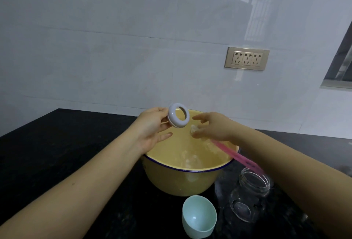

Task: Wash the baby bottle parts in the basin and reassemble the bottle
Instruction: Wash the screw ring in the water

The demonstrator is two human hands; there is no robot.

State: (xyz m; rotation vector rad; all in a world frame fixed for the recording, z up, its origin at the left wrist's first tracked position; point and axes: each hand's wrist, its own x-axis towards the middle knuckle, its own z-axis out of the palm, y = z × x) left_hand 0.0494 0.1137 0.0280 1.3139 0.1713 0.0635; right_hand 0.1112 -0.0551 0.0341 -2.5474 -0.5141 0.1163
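Nearest me, in front of the yellow basin (181,179), a mint-green cap (199,217) is lying tipped beside the clear glass bottle (249,195). Above the basin's far rim, my left hand (152,128) is pinching the white screw ring (178,115). My right hand (211,127) is gripping a pink brush (238,156), whose handle marks are blurring beyond reading.

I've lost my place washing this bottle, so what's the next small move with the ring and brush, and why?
Probably push the sponge head of the brush into the ring and scrub inside it. Your left hand holds the ring above the basin, hole facing your right hand, which holds the brush close beside it.
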